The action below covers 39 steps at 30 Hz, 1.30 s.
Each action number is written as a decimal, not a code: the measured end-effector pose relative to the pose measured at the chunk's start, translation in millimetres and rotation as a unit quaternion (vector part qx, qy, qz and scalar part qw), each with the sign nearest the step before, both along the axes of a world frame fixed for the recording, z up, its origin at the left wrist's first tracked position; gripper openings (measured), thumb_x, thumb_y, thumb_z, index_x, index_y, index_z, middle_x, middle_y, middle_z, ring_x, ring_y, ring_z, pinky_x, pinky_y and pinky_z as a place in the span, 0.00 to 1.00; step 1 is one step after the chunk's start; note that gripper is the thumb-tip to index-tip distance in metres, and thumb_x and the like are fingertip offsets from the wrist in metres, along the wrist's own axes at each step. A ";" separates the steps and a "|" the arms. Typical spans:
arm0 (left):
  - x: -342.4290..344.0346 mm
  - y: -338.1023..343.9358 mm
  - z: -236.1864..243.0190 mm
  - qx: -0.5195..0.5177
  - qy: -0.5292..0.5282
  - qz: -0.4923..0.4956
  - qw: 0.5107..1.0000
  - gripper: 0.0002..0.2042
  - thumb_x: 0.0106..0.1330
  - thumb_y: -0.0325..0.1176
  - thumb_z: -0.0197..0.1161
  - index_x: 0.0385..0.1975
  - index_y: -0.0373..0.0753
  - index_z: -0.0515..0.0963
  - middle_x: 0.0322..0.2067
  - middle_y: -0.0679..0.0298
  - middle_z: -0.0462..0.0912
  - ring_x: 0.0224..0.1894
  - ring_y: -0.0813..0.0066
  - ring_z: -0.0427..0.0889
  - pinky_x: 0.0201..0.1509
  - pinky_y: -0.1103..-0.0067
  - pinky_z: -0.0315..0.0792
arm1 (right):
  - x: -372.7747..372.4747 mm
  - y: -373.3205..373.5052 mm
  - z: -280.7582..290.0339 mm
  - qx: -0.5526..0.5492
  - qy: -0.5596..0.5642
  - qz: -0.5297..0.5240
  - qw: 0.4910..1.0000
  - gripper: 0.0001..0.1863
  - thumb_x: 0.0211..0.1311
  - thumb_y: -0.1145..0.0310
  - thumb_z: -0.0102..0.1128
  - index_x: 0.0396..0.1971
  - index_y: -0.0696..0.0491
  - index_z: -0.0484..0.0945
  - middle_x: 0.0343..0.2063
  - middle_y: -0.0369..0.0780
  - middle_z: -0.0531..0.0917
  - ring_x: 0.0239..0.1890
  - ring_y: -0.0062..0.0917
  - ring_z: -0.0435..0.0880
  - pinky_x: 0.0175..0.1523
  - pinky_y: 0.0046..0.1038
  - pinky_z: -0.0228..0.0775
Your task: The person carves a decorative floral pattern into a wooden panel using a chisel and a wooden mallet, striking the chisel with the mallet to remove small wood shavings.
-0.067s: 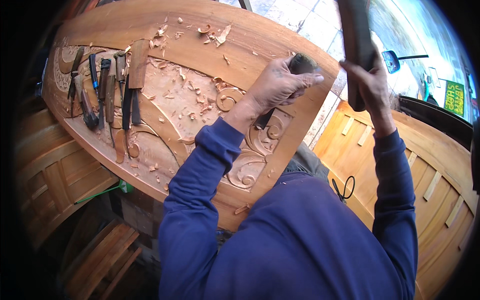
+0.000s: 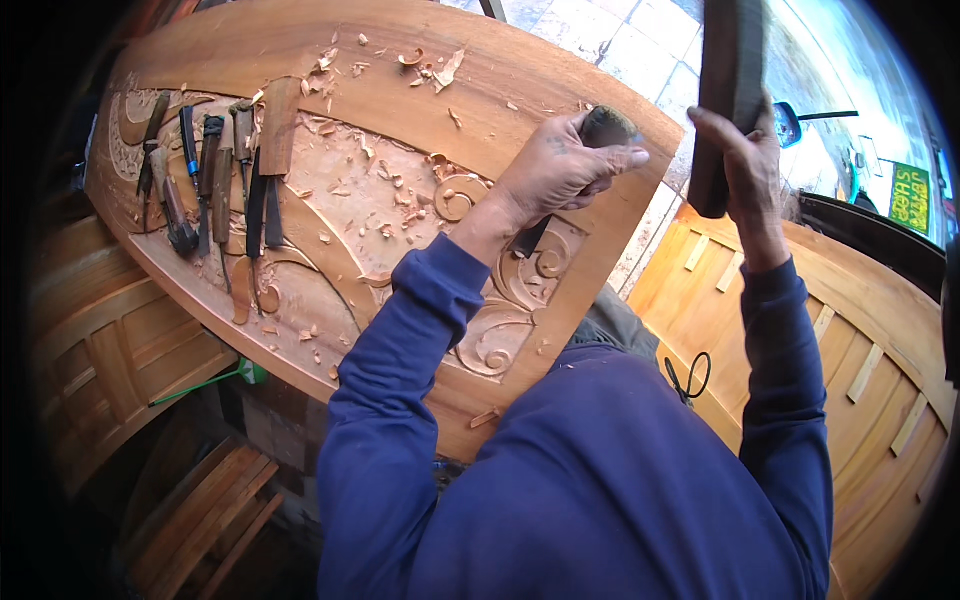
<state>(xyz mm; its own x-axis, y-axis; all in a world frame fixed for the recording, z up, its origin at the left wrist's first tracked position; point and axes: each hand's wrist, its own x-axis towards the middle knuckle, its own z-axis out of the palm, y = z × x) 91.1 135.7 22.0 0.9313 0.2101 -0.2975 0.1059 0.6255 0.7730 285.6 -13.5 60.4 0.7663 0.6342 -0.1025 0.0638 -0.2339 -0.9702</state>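
Carved wooden panel (image 2: 500,60): lies beneath the left hand (image 2: 560,165) and extends leftward from it. The left hand is closed around a chisel (image 2: 608,127); the handle end projects past the thumb, and the blade emerges below the hand above the scroll-carved corner. Contact between cutting edge and wood cannot be confirmed. The right hand (image 2: 745,165) grips a dark wooden bar (image 2: 730,70), raised to the right of the left hand.

Change noted: the right hand and bar have shifted slightly rightward, away from the chisel; the left hand has held its position. Judged from this, the chisel is being kept aligned while the bar stands clear, with no blow landing at this moment.

Surface: the panel face carries loose wood shavings (image 2: 445,72) above and left of the left hand. Farther left lie a row of hand tools (image 2: 222,200) and a flat wood block (image 2: 281,125).

Room: below the right hand stands a slatted wooden panel (image 2: 860,390). Beyond the right hand are a tiled floor (image 2: 635,55), a mirror (image 2: 787,125) and a yellow-green sign (image 2: 909,197). Wooden boards (image 2: 200,520) occupy the area well below-left of the left hand.
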 end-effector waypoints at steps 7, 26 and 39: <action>-6.5 2.0 -5.5 -0.010 0.019 0.014 1.000 0.09 0.70 0.34 0.73 0.41 0.40 0.80 0.21 0.77 0.71 0.18 0.92 0.65 0.16 0.89 0.56 | 2.6 -6.4 -2.5 -0.142 -0.253 0.272 0.918 0.45 0.51 0.83 0.70 0.72 0.42 0.72 0.58 0.39 0.83 0.62 0.29 0.81 0.68 0.32 0.72; -24.5 8.8 -3.5 -0.002 0.022 0.089 0.996 0.09 0.69 0.35 0.74 0.40 0.40 0.81 0.19 0.78 0.70 0.16 0.92 0.64 0.16 0.88 0.56 | -7.1 42.0 9.9 -0.062 -0.161 0.243 0.954 0.40 0.55 0.76 0.70 0.72 0.50 0.69 0.50 0.41 0.84 0.52 0.30 0.83 0.62 0.31 0.75; -41.5 4.8 -8.3 -0.028 0.016 0.207 0.978 0.09 0.69 0.34 0.74 0.42 0.40 0.82 0.19 0.77 0.72 0.16 0.93 0.64 0.16 0.88 0.56 | -8.2 68.0 6.4 -0.055 -0.296 0.434 0.849 0.45 0.50 0.82 0.69 0.71 0.36 0.73 0.47 0.44 0.85 0.53 0.33 0.84 0.61 0.36 0.79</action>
<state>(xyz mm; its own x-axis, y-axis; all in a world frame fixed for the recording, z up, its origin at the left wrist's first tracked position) 49.5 140.5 13.7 0.7597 0.5501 -0.3467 -0.1428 0.6613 0.7364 277.3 54.5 66.8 -0.0476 0.9980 0.0419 0.7271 0.0634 -0.6835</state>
